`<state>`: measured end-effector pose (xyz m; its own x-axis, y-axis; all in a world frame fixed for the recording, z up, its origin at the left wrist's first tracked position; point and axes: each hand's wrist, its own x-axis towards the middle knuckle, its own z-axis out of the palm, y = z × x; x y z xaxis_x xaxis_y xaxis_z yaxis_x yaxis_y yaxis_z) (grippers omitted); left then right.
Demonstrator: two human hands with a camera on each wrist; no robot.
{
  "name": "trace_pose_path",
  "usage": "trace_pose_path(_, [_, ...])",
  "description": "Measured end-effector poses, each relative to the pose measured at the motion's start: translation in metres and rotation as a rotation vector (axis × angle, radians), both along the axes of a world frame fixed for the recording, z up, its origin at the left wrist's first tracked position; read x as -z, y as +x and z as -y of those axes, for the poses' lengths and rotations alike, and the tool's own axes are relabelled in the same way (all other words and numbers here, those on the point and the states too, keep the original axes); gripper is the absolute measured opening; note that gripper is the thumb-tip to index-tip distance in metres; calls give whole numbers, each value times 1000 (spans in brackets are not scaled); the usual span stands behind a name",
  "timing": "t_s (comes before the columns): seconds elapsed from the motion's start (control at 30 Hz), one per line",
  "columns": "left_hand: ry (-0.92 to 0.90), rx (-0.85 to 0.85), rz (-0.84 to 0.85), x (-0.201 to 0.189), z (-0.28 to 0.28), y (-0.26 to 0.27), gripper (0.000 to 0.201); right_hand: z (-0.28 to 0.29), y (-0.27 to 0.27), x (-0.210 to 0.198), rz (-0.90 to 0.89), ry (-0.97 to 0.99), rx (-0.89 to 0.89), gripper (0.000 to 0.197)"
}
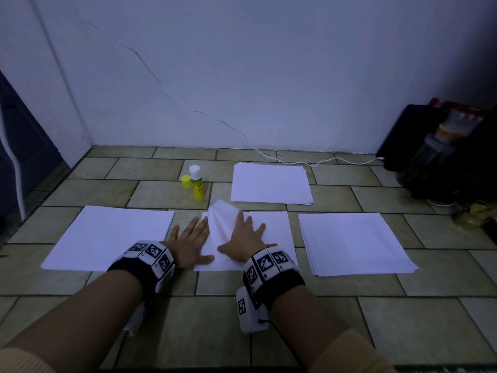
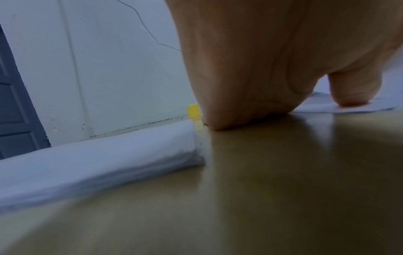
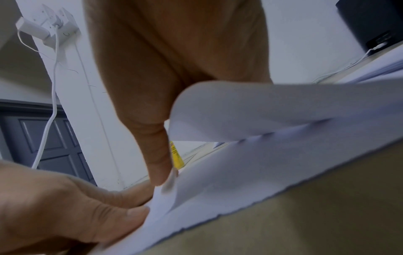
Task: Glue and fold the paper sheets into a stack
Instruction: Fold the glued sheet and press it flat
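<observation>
The glue stick [image 1: 198, 184] bore a green-and-yellow label too blurred to read, its yellow cap [image 1: 185, 181] standing just left. Near it, the folded sheet [image 1: 224, 224] lay under the right hand [image 1: 246, 238], fingers spread flat; the left hand [image 1: 191, 242], fingers straight, pressed its left edge.

White sheet [image 1: 226, 224] lies half-folded on the middle paper stack [image 1: 277, 232], uncapped glue stick [image 1: 197, 184] upright beyond.
</observation>
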<state>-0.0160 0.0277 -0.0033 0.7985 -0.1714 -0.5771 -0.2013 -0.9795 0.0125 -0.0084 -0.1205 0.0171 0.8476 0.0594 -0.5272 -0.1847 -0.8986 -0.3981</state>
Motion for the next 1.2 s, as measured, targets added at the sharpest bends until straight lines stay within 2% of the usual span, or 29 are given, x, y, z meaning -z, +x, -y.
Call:
trace_pose_path(0.17, [-2, 9, -9, -1, -1, -1, 83, -3, 8, 15, 86, 75, -36, 118])
trace_pose_path(0.3, [-109, 4, -39, -6, -3, -2, 91, 6, 9, 7, 63, 47, -129, 96])
trace_pose_path(0.5, [-326, -41, -70, -9, -12, 1, 122, 9, 11, 2, 73, -36, -174, 58])
trace_pose_path(0.6, [-431, -27, -47, -7, -21, 3, 143, 7, 14, 7, 60, -38, -149, 51])
trace_pose_path(0.67, [-418, -51, -79, -4, -26, 7, 149, 5, 15, 10, 49, -34, -119, 51])
trace_pose_path(0.73, [-413, -125, -129, -3, -30, 12, 145, 3, 16, 12, 38, -24, -86, 51])
trace_pose_path(0.8, [-524, -208, -151, -8, -29, 15, 128, 2, 15, 13, 31, -17, -74, 52])
trace_pose_path(0.87, [-652, -245, -88, -15, -26, 18, 105, 3, 15, 14, 27, -11, -73, 54])
trace_pose_path(0.9, [-656, -241, -31, -17, -26, 19, 96, 3, 15, 14, 28, -12, -74, 55])
trace_pose_path(0.97, [-553, -199, 78, -17, -27, 22, 90, 4, 17, 15, 28, -14, -82, 59])
trace_pose_path(1.07, [-332, -130, 113, -19, -19, 20, 87, 3, 18, 14, 23, -41, -107, 68])
trace_pose_path(1.2, [-48, 60, 96, -21, -9, 15, 99, 1, 18, 13, 17, -73, -135, 71])
